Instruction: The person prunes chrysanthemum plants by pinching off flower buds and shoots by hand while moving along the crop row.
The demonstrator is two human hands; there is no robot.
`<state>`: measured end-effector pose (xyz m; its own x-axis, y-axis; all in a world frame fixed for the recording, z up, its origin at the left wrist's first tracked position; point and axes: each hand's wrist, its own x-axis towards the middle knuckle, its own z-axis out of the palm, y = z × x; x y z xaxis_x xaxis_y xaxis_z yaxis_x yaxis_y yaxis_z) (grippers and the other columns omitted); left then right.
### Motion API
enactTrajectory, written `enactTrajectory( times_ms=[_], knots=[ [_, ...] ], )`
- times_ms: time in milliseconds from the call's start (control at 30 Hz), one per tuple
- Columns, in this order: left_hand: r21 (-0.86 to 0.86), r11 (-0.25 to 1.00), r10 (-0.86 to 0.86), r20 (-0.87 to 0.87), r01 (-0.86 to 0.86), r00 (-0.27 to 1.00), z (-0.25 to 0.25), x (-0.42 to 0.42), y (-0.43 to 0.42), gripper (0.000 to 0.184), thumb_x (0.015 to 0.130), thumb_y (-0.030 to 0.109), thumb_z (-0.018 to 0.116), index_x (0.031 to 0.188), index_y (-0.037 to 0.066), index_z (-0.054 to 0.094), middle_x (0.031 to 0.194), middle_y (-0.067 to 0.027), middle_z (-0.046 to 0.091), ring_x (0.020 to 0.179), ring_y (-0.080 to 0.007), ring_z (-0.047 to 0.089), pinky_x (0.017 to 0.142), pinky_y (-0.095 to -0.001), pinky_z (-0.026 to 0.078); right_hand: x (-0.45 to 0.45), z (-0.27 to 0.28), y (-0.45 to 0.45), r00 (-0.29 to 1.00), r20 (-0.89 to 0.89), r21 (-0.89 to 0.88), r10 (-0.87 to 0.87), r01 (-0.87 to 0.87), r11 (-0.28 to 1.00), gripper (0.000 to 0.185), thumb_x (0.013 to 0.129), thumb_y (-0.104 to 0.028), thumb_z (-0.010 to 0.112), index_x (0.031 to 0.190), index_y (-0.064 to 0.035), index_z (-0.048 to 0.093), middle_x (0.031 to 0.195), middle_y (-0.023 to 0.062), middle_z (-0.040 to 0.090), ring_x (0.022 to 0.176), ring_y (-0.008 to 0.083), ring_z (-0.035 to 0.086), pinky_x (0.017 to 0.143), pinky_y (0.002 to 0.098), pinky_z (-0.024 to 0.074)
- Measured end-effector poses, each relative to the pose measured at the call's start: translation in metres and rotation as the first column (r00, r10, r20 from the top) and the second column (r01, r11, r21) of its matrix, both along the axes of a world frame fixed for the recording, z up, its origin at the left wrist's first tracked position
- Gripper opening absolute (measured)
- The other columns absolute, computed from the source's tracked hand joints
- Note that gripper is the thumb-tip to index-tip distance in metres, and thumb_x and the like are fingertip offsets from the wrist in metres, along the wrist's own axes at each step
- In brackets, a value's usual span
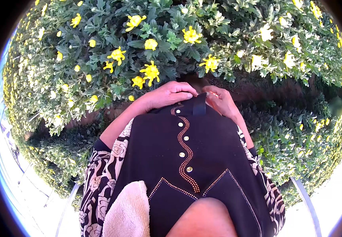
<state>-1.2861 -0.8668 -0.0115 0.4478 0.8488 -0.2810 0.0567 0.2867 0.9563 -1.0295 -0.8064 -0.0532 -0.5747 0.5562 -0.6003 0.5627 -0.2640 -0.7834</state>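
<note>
My left hand (171, 94) is at waist height, its fingers bent and pressed together over the lower edge of a black garment (155, 134). My right hand (221, 102) is close beside it, thumb and fingers closed at a short black cloth strip (199, 106). A bright orange glint shows at its fingers. Both hands meet at the front of the garment, and the fingertips are partly hidden. The garment carries a row of pale buttons (182, 155) and a wavy line of copper studs. Patterned black-and-cream sleeves cover my arms.
Just beyond my hands grows a dense row of green plants with yellow chrysanthemum flowers (151, 73). More plants (293, 134) stand on both sides behind a dark soil gap (254, 89). A pale fluffy cloth (127, 211) hangs at my chest. Light curved bars (306, 203) show at the lower edges.
</note>
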Motion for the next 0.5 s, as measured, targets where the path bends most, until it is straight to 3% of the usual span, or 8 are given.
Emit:
enactTrajectory(
  times_ms=[100, 167, 233, 300, 367, 433, 467, 500],
  knots=[
    [-0.059, 0.996, 0.059, -0.047, -0.061, 0.997, -0.007, -0.001, 0.001, 0.026, 0.097, 0.022, 0.053, 0.109, 0.001, 0.064, 0.1, -0.0086, 0.067, 0.094, -0.0166, 0.062, 0.086, -0.0306, 0.048, -0.034, 0.027, 0.015, 0.979, -0.198, -0.041, 0.044, -0.053, 0.998, 0.028, 0.095, -0.015, 0.053, 0.118, -0.0012, 0.061, 0.11, 0.0111, 0.067, 0.101, 0.0188, 0.064, 0.087, 0.0317, 0.0493],
    [-0.106, 0.978, 0.168, -0.092, -0.178, 0.981, -0.018, -0.001, 0.001, 0.026, 0.098, 0.017, 0.051, 0.117, 0.002, 0.06, 0.111, -0.0056, 0.065, 0.102, -0.0153, 0.061, 0.087, -0.0299, 0.048, -0.057, 0.028, 0.025, 0.978, -0.204, -0.169, 0.029, -0.064, 0.983, 0.034, 0.096, -0.01, 0.051, 0.128, 0.0002, 0.052, 0.113, 0.0119, 0.064, 0.101, 0.0183, 0.063, 0.087, 0.0319, 0.0494],
    [-0.178, 0.888, 0.429, -0.013, -0.424, 0.903, -0.014, 0.003, 0.003, 0.028, 0.098, 0.016, 0.051, 0.122, 0.001, 0.056, 0.114, -0.0086, 0.064, 0.106, -0.0174, 0.061, 0.087, -0.0319, 0.05, -0.079, 0.001, 0.032, 0.9, -0.427, 0.101, -0.089, 0.146, 0.984, 0.042, 0.094, -0.008, 0.053, 0.133, 0.0012, 0.044, 0.114, 0.016, 0.064, 0.1, 0.0205, 0.064, 0.085, 0.0333, 0.0501],
    [-0.05, 0.777, 0.626, -0.055, -0.628, 0.778, -0.018, 0.004, 0.009, 0.029, 0.096, 0.012, 0.053, 0.123, 0.0, 0.054, 0.116, -0.0124, 0.062, 0.108, -0.0201, 0.061, 0.086, -0.0325, 0.052, -0.103, 0.015, 0.05, 0.912, -0.375, 0.246, -0.165, 0.27, 0.931, 0.045, 0.092, -0.008, 0.057, 0.132, 0.0023, 0.041, 0.113, 0.019, 0.064, 0.099, 0.0228, 0.065, 0.084, 0.0342, 0.0508],
    [0.001, 0.586, 0.802, -0.144, -0.81, 0.58, -0.027, 0.004, 0.018, 0.029, 0.095, 0.009, 0.054, 0.122, -0.001, 0.054, 0.117, -0.0125, 0.062, 0.107, -0.0209, 0.062, 0.084, -0.0328, 0.053, -0.118, 0.013, 0.073, 0.92, -0.358, 0.232, -0.16, 0.254, 0.939, 0.033, 0.09, -0.012, 0.061, 0.119, 0.0019, 0.052, 0.11, 0.0177, 0.065, 0.096, 0.0233, 0.066, 0.081, 0.0345, 0.0519],
    [0.067, 0.425, 0.901, -0.129, -0.903, 0.415, -0.03, 0.0, 0.026, 0.029, 0.093, 0.007, 0.056, 0.12, -0.003, 0.052, 0.118, -0.0125, 0.06, 0.106, -0.0208, 0.061, 0.081, -0.0335, 0.054, -0.124, -0.004, 0.088, 0.98, -0.16, 0.676, 0.115, 0.024, 0.736, 0.021, 0.089, -0.013, 0.063, 0.103, 0.0014, 0.06, 0.104, 0.0154, 0.067, 0.089, 0.0231, 0.068, 0.077, 0.0333, 0.0527],
    [0.115, 0.342, 0.935, -0.146, -0.933, 0.324, -0.03, -0.002, 0.027, 0.032, 0.092, 0.006, 0.056, 0.122, -0.002, 0.049, 0.119, -0.0127, 0.058, 0.107, -0.0205, 0.06, 0.08, -0.0336, 0.054, -0.128, 0.009, 0.093, 0.987, -0.022, 0.488, 0.158, -0.127, 0.864, 0.018, 0.087, -0.015, 0.066, 0.099, -0.0002, 0.065, 0.097, 0.0131, 0.067, 0.086, 0.0242, 0.068, 0.076, 0.0344, 0.053],
    [0.17, 0.255, 0.961, -0.157, -0.952, 0.229, -0.029, -0.003, 0.029, 0.034, 0.092, 0.006, 0.056, 0.124, -0.002, 0.047, 0.121, -0.0129, 0.057, 0.107, -0.0202, 0.059, 0.08, -0.0337, 0.054, -0.131, 0.005, 0.093, 0.984, -0.035, 0.493, 0.175, -0.135, 0.859, 0.018, 0.087, -0.015, 0.066, 0.099, -0.0002, 0.065, 0.097, 0.0131, 0.067, 0.086, 0.0242, 0.068, 0.076, 0.0344, 0.053]
  ],
)
